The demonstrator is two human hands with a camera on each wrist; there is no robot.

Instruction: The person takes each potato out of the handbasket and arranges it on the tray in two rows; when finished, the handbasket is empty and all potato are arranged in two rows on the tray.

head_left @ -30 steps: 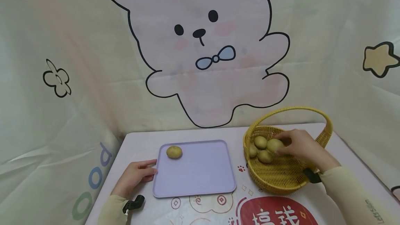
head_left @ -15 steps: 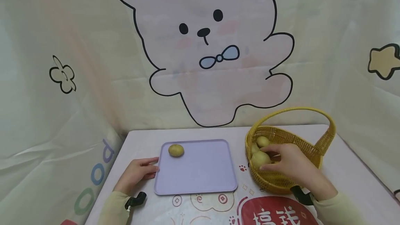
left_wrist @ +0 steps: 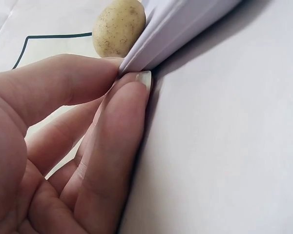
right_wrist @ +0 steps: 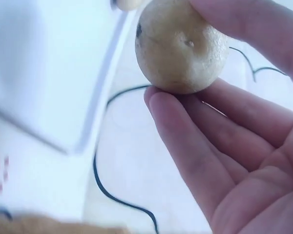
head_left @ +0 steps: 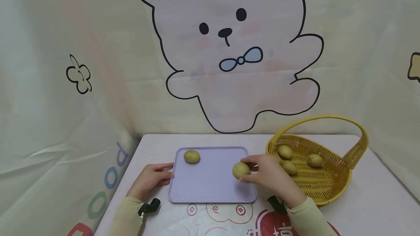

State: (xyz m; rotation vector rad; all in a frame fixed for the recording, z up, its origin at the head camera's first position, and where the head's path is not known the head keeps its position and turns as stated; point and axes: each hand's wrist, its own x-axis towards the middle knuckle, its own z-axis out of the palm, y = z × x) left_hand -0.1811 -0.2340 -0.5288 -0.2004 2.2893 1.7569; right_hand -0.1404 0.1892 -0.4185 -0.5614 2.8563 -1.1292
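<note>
Along the table's [head_left: 377, 188] left edge, the side curtain [head_left: 36, 119] is carrying coloured letters: a green o [head_left: 90, 209], then a blue o [head_left: 106, 180], then a purple d [head_left: 123, 148], all running away towards the far left corner! Below them, a red shape [head_left: 86, 228] is slipping out of view, unreadable. Near side now: a red patch [head_left: 265, 223] is showing one white Chinese character [head_left: 280, 230], too cropped for reading.
</note>
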